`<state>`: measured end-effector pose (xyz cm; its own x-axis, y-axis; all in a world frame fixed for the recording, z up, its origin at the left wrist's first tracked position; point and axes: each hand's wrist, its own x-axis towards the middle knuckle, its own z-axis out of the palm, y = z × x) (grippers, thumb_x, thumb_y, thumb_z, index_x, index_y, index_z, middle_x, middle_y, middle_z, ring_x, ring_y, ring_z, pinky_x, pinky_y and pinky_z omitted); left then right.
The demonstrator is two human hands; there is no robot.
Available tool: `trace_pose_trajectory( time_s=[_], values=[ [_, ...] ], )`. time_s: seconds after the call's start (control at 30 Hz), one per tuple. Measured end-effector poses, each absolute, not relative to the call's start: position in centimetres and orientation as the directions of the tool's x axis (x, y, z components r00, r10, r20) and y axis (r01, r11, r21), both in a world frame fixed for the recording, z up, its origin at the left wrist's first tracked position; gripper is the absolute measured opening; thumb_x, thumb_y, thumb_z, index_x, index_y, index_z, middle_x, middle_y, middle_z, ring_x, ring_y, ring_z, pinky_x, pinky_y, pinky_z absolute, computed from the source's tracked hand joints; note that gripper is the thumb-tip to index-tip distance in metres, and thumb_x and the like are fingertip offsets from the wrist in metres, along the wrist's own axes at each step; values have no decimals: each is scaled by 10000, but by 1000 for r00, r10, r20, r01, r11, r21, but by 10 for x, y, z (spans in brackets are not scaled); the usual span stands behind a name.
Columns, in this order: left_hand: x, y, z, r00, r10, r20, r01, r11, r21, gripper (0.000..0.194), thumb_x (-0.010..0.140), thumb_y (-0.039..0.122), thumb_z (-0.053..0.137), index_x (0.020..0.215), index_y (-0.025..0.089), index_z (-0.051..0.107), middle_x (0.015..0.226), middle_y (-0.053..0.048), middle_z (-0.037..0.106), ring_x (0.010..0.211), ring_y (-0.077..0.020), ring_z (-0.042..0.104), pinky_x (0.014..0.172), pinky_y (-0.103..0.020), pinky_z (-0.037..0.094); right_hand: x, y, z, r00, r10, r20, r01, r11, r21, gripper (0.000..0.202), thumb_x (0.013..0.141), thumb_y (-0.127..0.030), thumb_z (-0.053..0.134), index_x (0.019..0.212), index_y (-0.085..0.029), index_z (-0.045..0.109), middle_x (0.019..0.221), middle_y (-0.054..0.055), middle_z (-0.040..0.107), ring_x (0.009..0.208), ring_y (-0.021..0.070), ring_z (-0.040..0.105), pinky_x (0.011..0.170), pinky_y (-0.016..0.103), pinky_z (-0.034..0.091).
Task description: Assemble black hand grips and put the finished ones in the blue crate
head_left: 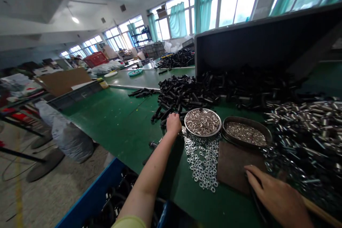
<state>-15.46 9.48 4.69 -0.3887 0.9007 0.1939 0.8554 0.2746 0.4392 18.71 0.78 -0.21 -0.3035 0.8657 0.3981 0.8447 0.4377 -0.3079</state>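
Note:
My left hand [174, 124] reaches out to the near edge of a heap of black parts [181, 92]. Its fingers are curled closed, and whatever they hold is hidden. At the lower right, my right hand [279, 197] is closed around a dark, slim black part [257, 199], partly covered by the hand. The fingertips are over a flat brown block [235, 167]. Between the hands lie many loose metal nuts [201, 160]. Behind them stand a round dish of small metal pins [202, 122] and a dark oval tin of small metal pieces [245, 133].
A wooden handle [320, 212] lies beside my right hand. Metal cylinders [315, 117] are heaped on the right. A large dark bin [256, 46] lies tipped behind the black parts. A blue crate [91, 196] with black parts stands below the green table [112, 114].

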Motion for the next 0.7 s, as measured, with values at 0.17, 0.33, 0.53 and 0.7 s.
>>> trace_pose_trajectory(
  time_s=[0.17, 0.33, 0.53, 0.7],
  values=[
    [-170, 103, 44, -447, 885, 131, 809, 337, 482, 151, 708, 80, 598, 841, 132, 551, 1059, -156, 566, 1090, -269, 506, 923, -360, 390, 192, 12, -11, -321, 913, 252, 866, 390, -312, 293, 844, -413, 442, 861, -297, 711, 902, 15, 740, 629, 225, 692, 494, 309, 520],
    [-162, 76, 57, -566, 818, 102, 640, 358, 680, 232, 783, 167, 535, 996, 160, 442, 872, -71, 578, 771, -187, 598, 697, -307, 469, 196, 18, -7, -221, 944, 246, 699, 329, -634, 261, 791, -461, 522, 778, -292, 720, 823, 14, 746, 689, 242, 703, 557, 300, 547],
    [-68, -9, 39, -244, 962, -124, -64, 112, 992, 388, 802, 476, 551, 1042, 207, 407, 541, 101, 370, 388, -58, 360, 387, -168, 326, 164, -8, 37, -45, 994, 95, 380, 105, -919, 380, 788, -499, 522, 836, -163, 692, 506, 3, 614, 389, 144, 532, 339, 225, 384],
    [0, -63, 41, 75, 963, -257, -477, 261, 839, 598, 569, 438, 793, 961, 210, 404, 575, 108, 416, 355, -14, 286, 303, -134, 210, 144, -34, 64, 0, 983, 184, 291, 176, -940, 312, 814, -445, 537, 792, -171, 686, 602, 13, 638, 486, 132, 557, 407, 211, 407]
  ],
)
